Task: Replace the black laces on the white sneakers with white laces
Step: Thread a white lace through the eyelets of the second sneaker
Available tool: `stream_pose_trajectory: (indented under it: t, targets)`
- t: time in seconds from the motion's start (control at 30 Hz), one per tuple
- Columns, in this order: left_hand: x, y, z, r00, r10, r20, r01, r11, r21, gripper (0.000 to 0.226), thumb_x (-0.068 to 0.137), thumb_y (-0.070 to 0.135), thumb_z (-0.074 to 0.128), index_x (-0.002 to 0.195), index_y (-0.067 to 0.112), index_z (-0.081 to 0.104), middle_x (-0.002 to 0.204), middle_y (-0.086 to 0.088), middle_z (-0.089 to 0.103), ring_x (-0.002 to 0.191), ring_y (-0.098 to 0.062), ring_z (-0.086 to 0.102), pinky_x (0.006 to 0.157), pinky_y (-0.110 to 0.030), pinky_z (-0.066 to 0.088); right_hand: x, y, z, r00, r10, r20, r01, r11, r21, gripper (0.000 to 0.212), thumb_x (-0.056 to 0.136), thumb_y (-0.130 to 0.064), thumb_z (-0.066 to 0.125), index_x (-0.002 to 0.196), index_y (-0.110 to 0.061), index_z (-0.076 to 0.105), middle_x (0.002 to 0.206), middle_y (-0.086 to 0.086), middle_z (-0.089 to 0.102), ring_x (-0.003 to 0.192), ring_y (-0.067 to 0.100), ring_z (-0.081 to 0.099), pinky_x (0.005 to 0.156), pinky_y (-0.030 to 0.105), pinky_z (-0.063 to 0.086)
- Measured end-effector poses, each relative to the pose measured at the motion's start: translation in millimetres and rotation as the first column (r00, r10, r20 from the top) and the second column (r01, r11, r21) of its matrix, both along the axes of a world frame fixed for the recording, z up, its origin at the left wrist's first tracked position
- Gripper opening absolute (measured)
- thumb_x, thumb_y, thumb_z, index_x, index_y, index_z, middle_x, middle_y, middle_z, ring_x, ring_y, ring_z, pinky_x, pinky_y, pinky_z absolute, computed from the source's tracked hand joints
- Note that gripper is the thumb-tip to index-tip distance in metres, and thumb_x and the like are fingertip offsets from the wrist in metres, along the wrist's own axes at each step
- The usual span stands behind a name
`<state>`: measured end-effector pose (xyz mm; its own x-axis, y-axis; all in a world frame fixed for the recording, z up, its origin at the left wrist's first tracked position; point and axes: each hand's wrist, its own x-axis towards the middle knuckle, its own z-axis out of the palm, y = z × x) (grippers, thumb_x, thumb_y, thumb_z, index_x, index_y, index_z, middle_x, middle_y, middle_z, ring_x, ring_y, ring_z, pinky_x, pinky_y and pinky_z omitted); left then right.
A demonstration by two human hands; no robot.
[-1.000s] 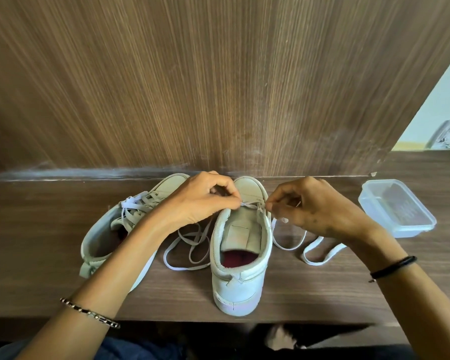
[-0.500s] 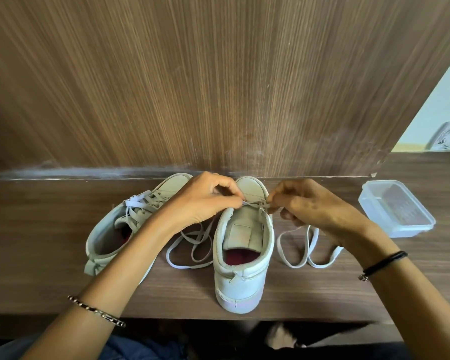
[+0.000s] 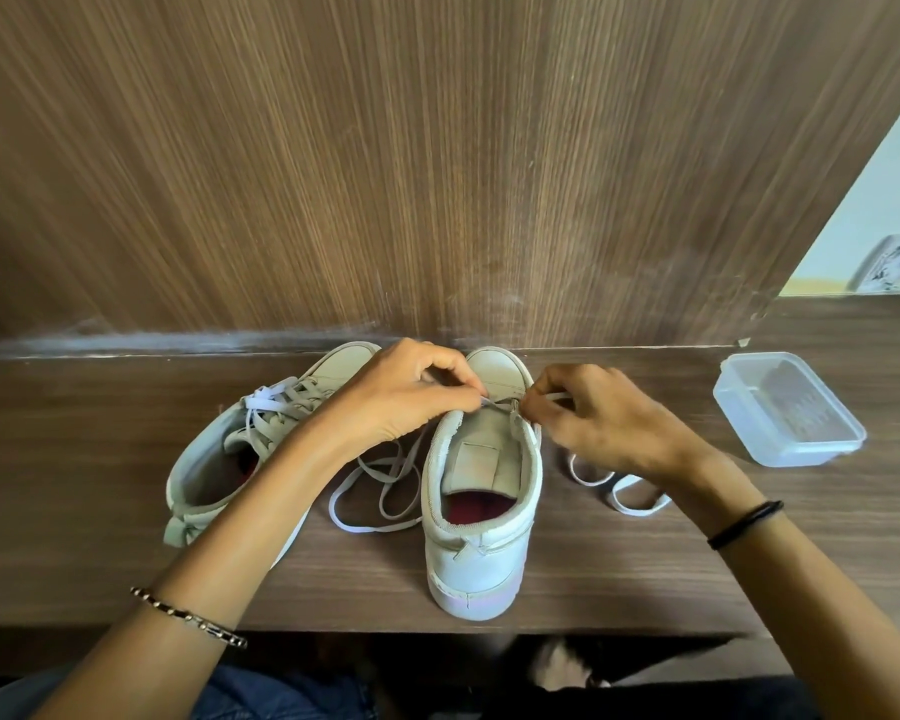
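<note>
Two white sneakers sit on the wooden table. The right sneaker (image 3: pixel 481 511) stands heel toward me, its tongue and red insole showing. My left hand (image 3: pixel 401 394) pinches a white lace (image 3: pixel 380 491) at the left eyelets near the toe. On the other side my right hand (image 3: pixel 601 418) pinches the same lace at the right eyelets. Loose lace ends trail on the table on both sides of this shoe. The left sneaker (image 3: pixel 230 454) lies tilted to the left, laced with white lace.
A clear plastic container (image 3: pixel 785 407) stands at the right on the table (image 3: pixel 74 459). A wood-grain wall panel (image 3: pixel 437 174) rises directly behind the shoes. The table's front edge runs just below the right sneaker's heel.
My right hand has moved closer to the right eyelets and drawn the lace in; the loose loop on the right has shifted and shortened. My left hand keeps its pinch.
</note>
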<state>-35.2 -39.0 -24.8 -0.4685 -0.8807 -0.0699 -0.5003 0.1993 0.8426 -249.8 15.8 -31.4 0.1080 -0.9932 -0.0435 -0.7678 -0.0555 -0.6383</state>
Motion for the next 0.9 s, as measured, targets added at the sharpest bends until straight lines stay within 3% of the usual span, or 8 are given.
stream_pose_trajectory:
  t: [0.1, 0.2, 0.33, 0.43, 0.53, 0.63, 0.77, 0.9]
  targets:
    - [0.3, -0.5, -0.6, 1.000, -0.009, 0.003, 0.009, 1.000, 0.008, 0.007, 0.083, 0.015, 0.078, 0.086, 0.021, 0.081, 0.090, -0.007, 0.077, 0.098, -0.041, 0.067, 0.081, -0.033, 0.047, 10.9, -5.4, 1.1, 0.760, -0.377, 0.529, 0.080, 0.862, 0.501, 0.026, 0.094, -0.022, 0.053, 0.069, -0.014, 0.051, 0.065, 0.002, 0.044, 0.053, 0.016, 0.038, 0.047, 0.026, 0.023]
    - [0.2, 1.4, 1.1, 1.000, -0.007, -0.004, 0.007, 1.000, 0.006, 0.011, 0.076, 0.025, 0.078, 0.086, 0.022, 0.081, 0.091, -0.012, 0.077, 0.096, -0.046, 0.065, 0.080, -0.035, 0.045, 7.2, -6.6, -0.1, 0.649, -0.457, 0.608, 0.013, 0.806, 0.592, 0.022, 0.092, -0.018, 0.054, 0.071, -0.013, 0.056, 0.063, 0.000, 0.049, 0.051, 0.014, 0.042, 0.045, 0.022, 0.024]
    - [1.0, 2.7, 3.2, 1.000, -0.007, 0.003, 0.007, 1.000, 0.010, 0.010, 0.078, 0.026, 0.078, 0.087, 0.024, 0.080, 0.091, -0.017, 0.075, 0.087, -0.038, 0.066, 0.079, -0.034, 0.043, -3.2, 0.6, -2.4, 0.938, -0.115, 0.328, 0.077, 0.989, 0.126, 0.016, 0.094, -0.029, 0.066, 0.091, -0.017, 0.076, 0.081, -0.006, 0.073, 0.075, 0.017, 0.067, 0.065, 0.027, 0.052]
    - [0.4, 4.0, 4.5, 1.000, 0.003, 0.007, -0.003, 1.000, 0.012, 0.014, 0.073, 0.031, 0.076, 0.086, 0.027, 0.080, 0.089, -0.022, 0.072, 0.076, -0.023, 0.057, 0.075, -0.034, 0.039, -16.3, 2.3, 1.5, 0.976, 0.115, 0.184, -0.094, 0.989, -0.118, 0.028, 0.091, -0.022, 0.072, 0.116, -0.034, 0.069, 0.100, -0.011, 0.074, 0.085, 0.009, 0.071, 0.076, 0.022, 0.054]
    - [0.2, 5.4, 5.8, 1.000, 0.004, 0.002, -0.004, 0.999, 0.033, 0.018, 0.072, 0.033, 0.077, 0.087, 0.024, 0.080, 0.088, -0.023, 0.072, 0.076, -0.023, 0.056, 0.074, -0.033, 0.039, -21.7, -0.2, -4.3, 0.955, 0.263, -0.140, -0.296, 0.887, -0.355, 0.039, 0.084, -0.013, 0.080, 0.119, -0.025, 0.070, 0.107, -0.012, 0.070, 0.078, 0.004, 0.068, 0.077, 0.024, 0.056]
    - [2.2, 4.4, 6.7, 1.000, 0.007, 0.011, -0.007, 0.999, 0.035, 0.007, 0.083, 0.021, 0.078, 0.090, 0.022, 0.080, 0.088, -0.011, 0.076, 0.081, -0.023, 0.067, 0.079, -0.032, 0.046, -17.2, 0.1, -13.1, 0.944, 0.211, -0.252, -0.309, 0.831, -0.463, 0.030, 0.082, -0.016, 0.082, 0.108, -0.029, 0.074, 0.097, -0.015, 0.070, 0.075, 0.007, 0.067, 0.062, 0.039, 0.059]
    - [5.3, 4.8, 9.3, 0.999, -0.010, 0.046, 0.008, 0.999, 0.047, 0.012, 0.093, 0.021, 0.069, 0.096, 0.025, 0.080, 0.095, 0.012, 0.077, 0.098, -0.008, 0.069, 0.095, -0.026, 0.050, -17.1, 2.4, -12.0, 0.918, 0.127, -0.377, -0.341, 0.740, -0.579, 0.012, 0.089, -0.033, 0.068, 0.095, -0.036, 0.079, 0.086, -0.015, 0.071, 0.075, 0.018, 0.070, 0.047, 0.037, 0.053]
    - [8.4, 4.2, 8.3, 0.998, -0.004, 0.063, 0.000, 0.998, 0.062, 0.018, 0.099, 0.022, 0.063, 0.098, 0.028, 0.079, 0.097, 0.017, 0.075, 0.101, -0.002, 0.066, 0.101, -0.027, 0.049, -13.8, 5.5, -9.2, 0.963, 0.061, -0.263, -0.167, 0.901, -0.400, 0.006, 0.094, -0.040, 0.070, 0.097, -0.037, 0.075, 0.091, -0.020, 0.071, 0.083, 0.010, 0.069, 0.063, 0.037, 0.054]
